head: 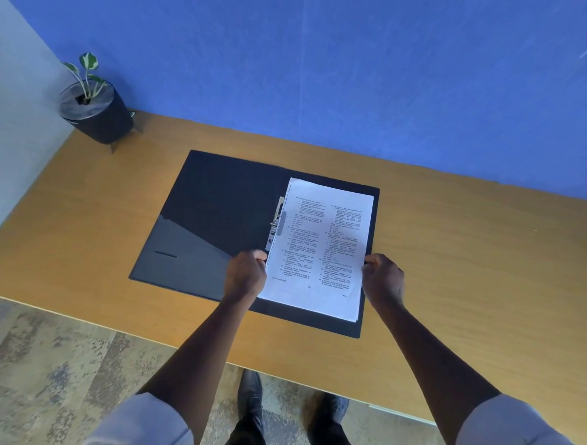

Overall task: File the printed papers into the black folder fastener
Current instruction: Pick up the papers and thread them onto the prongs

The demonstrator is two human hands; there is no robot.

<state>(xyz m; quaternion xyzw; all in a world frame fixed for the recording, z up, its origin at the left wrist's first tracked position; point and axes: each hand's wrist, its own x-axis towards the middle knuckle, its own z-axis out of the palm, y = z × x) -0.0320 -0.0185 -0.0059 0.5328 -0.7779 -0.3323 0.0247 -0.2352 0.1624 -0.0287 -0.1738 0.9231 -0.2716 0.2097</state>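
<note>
A black folder [218, 211] lies open on the wooden table. A stack of printed papers [321, 244] rests over the folder's right half. Along the stack's left edge, near the spine, the metal fastener [275, 226] shows. My left hand [245, 274] grips the papers' left edge low down. My right hand [382, 278] pinches the right edge at about the same height. The stack's left edge looks slightly raised beside the fastener; whether the prongs pass through the holes I cannot tell.
A small potted plant in a black pot [94, 109] stands at the table's far left corner. The blue wall runs behind the table [470, 265]. The table's near edge crosses below my forearms, with floor and my shoes beneath.
</note>
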